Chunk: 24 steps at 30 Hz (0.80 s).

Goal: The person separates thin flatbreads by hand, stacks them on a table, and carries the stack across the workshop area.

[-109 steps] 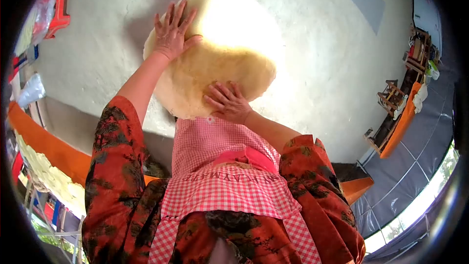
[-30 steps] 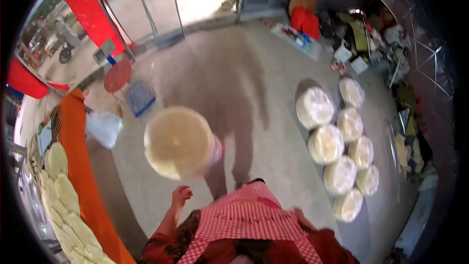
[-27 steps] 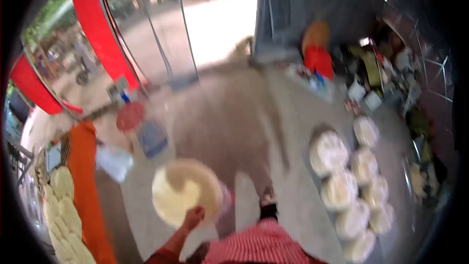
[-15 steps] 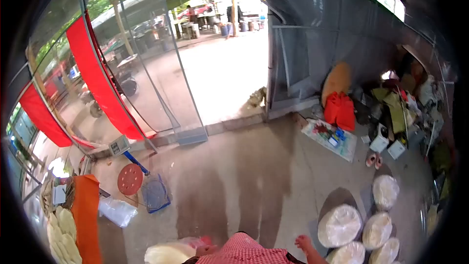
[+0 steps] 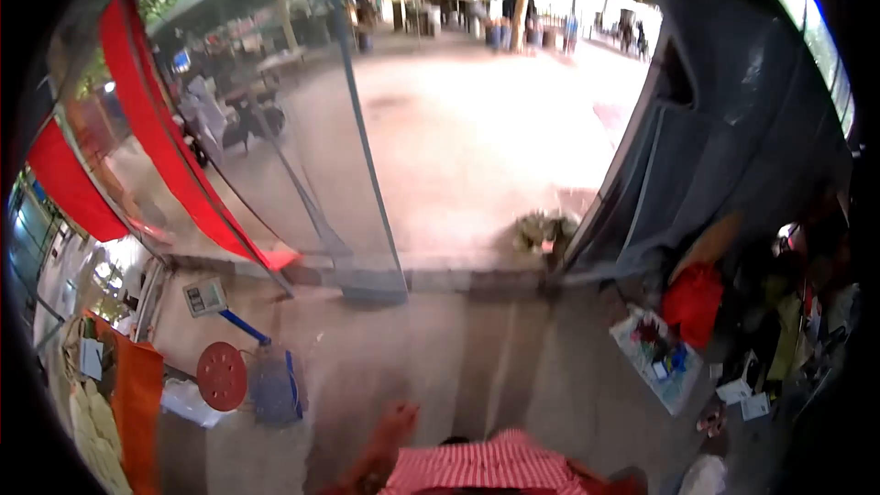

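My left hand (image 5: 400, 420) reaches forward over the concrete floor in front of the checked red-and-white cloth (image 5: 486, 466) on my body. Motion blurs its fingers, and I make out nothing held. Of my right side only part of the forearm shows at the bottom edge; the hand is out of sight. Left of my left hand stand a platform scale (image 5: 277, 392) with a blue post and a round red stool (image 5: 222, 376) with holes in its seat. One whitish wrapped bundle (image 5: 704, 477) is partly visible at the lower right.
A clear plastic bag (image 5: 191, 403) lies beside an orange cloth (image 5: 137, 412) with pale flat pieces (image 5: 92, 426) at far left. Ahead, a low sill (image 5: 467, 280) crosses the open doorway. A red bag (image 5: 693, 304), a patterned mat (image 5: 649, 357), shoes and clutter lie right.
The view has shifted right and up, showing more of the doorway. My left hand has left the pale item at the bottom and come forward. My right hand and most bundles have left view.
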Motion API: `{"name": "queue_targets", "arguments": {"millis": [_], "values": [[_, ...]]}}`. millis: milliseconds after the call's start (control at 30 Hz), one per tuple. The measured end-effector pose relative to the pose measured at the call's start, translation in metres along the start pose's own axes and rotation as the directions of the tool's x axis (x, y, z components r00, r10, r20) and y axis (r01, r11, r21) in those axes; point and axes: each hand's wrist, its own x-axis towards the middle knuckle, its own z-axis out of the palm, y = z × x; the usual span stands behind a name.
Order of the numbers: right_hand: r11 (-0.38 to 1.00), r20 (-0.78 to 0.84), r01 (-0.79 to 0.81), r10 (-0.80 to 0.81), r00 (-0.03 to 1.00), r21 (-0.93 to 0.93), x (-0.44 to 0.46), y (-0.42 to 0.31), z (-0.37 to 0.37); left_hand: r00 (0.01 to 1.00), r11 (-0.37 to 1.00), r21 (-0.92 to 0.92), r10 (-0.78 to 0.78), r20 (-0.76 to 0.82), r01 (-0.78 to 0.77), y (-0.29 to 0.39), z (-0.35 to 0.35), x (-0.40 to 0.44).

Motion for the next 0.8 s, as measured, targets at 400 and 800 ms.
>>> {"name": "queue_targets", "arguments": {"millis": [400, 800], "values": [[0.921, 0.035, 0.007, 0.007, 0.999, -0.39, 0.292, -0.275, -0.048, 0.006, 0.482, -0.876, 0.876, 0.482, 0.0, 0.467, 0.125, 0.305], [0.911, 0.105, 0.409, -0.413, 0.905, 0.056, 0.49, -0.955, -0.02, 0.189, 0.436, -0.88, 0.863, 0.468, 0.189, 0.653, 0.103, 0.604]]}}
